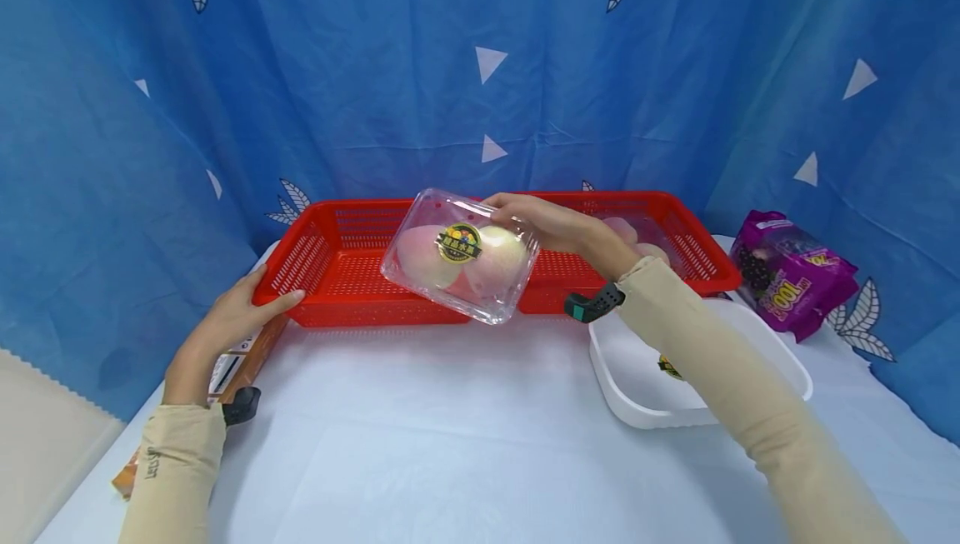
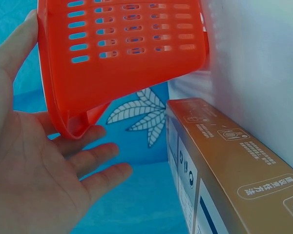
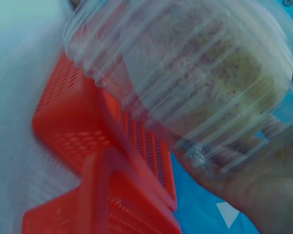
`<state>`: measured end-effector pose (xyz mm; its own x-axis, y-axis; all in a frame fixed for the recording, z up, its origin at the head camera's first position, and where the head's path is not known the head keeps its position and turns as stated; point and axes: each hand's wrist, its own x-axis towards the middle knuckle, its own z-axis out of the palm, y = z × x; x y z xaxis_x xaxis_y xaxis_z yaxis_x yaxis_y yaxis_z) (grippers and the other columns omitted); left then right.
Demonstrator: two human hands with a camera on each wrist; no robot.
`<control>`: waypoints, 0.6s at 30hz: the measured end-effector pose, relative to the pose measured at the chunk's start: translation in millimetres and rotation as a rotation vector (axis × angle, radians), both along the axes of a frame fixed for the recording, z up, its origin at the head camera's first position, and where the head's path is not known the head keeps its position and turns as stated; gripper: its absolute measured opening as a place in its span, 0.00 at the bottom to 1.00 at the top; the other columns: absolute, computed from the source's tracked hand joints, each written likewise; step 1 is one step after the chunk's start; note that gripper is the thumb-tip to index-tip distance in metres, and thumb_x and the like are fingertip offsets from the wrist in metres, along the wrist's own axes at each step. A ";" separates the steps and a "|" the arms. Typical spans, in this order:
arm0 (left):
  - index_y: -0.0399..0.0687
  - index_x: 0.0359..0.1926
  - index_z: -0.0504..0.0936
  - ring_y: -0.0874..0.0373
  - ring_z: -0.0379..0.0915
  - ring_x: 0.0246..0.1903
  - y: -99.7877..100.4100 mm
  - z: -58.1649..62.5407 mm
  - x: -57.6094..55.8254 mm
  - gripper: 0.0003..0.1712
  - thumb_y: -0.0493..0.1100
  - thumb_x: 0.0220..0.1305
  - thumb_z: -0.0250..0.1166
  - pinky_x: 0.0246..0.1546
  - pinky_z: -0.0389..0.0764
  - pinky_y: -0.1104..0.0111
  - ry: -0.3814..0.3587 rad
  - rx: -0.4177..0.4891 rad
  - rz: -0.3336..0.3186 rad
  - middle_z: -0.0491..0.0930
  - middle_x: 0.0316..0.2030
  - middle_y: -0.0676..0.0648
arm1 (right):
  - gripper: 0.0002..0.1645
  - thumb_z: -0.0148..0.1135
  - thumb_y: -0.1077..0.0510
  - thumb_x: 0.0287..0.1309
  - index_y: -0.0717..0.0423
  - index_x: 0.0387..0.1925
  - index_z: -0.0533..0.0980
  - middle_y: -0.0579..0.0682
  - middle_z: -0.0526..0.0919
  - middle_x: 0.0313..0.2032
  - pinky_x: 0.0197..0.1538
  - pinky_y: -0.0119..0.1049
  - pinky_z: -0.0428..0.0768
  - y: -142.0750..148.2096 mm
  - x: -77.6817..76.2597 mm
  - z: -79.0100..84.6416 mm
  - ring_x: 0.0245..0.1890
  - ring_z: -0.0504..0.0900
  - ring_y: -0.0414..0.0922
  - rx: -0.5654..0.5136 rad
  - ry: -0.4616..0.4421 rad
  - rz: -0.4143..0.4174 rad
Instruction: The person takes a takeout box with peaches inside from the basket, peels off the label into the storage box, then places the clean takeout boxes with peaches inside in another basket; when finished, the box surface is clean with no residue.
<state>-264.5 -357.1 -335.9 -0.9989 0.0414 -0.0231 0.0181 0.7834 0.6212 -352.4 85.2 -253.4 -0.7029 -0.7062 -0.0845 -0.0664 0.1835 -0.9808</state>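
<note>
My right hand [image 1: 536, 219] grips the top right edge of a clear plastic box of peaches [image 1: 427, 257]. The box is tilted above the front of two red baskets, with two large pink-yellow fruits and a round black label showing. In the right wrist view, the ribbed box [image 3: 195, 73] fills the top, its fruit close to the wall. My left hand [image 1: 236, 311] is spread at the near left corner of the left red basket [image 1: 375, 311]. From the left wrist, its thumb touches the basket rim [image 2: 49, 83] and its other fingers extend past the corner.
The right red basket [image 1: 697, 265] holds another clear pack of pinkish fruit [image 1: 622, 232]. In front stands a white tub [image 1: 637, 411] with a label inside, partly behind my right sleeve. A purple bag [image 1: 795, 277] lies far right. A brown box [image 2: 224, 151] lies under my left arm.
</note>
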 end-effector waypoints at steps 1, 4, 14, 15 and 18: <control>0.40 0.75 0.32 0.29 0.56 0.59 0.2 -0.4 -0.1 0.60 0.69 0.61 0.55 0.44 0.79 0.45 0.002 0.001 -0.001 0.55 0.64 0.26 | 0.23 0.44 0.56 0.64 0.57 0.60 0.63 0.54 0.72 0.51 0.41 0.37 0.82 3.1 2.7 -0.4 0.47 0.75 0.48 0.008 0.007 0.014; 0.40 0.75 0.32 0.29 0.56 0.59 -0.1 -1.7 -1.0 0.60 0.69 0.62 0.55 0.44 0.79 0.45 -0.001 -0.003 -0.002 0.55 0.64 0.26 | 0.23 0.44 0.57 0.65 0.57 0.60 0.63 0.55 0.71 0.53 0.45 0.39 0.82 12.3 10.9 -2.3 0.50 0.74 0.50 0.026 0.016 0.069; 0.39 0.74 0.33 0.29 0.57 0.59 -0.3 -2.4 -0.7 0.59 0.68 0.63 0.54 0.45 0.79 0.44 0.010 -0.011 -0.006 0.55 0.64 0.25 | 0.26 0.48 0.55 0.64 0.52 0.64 0.62 0.56 0.69 0.60 0.58 0.50 0.74 29.0 34.5 -16.2 0.61 0.67 0.54 0.175 0.053 0.211; 0.39 0.74 0.33 0.29 0.57 0.59 -0.5 -2.8 -1.0 0.58 0.68 0.63 0.54 0.45 0.78 0.44 0.013 -0.012 -0.006 0.56 0.64 0.25 | 0.27 0.48 0.55 0.64 0.52 0.64 0.62 0.55 0.69 0.61 0.58 0.51 0.74 29.7 36.3 -18.5 0.61 0.67 0.54 0.184 0.050 0.218; 0.39 0.74 0.33 0.29 0.57 0.59 -0.5 -3.4 -1.8 0.59 0.68 0.63 0.54 0.45 0.78 0.43 0.012 -0.013 -0.003 0.56 0.64 0.26 | 0.28 0.50 0.55 0.64 0.51 0.65 0.63 0.53 0.68 0.62 0.61 0.51 0.71 32.1 40.6 -25.7 0.63 0.64 0.53 0.209 0.044 0.228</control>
<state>-266.3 -357.5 -339.3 -0.9990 0.0442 -0.0120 0.0277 0.7913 0.6108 -311.8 117.4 -279.2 -0.5343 -0.8167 -0.2180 -0.1705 0.3568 -0.9185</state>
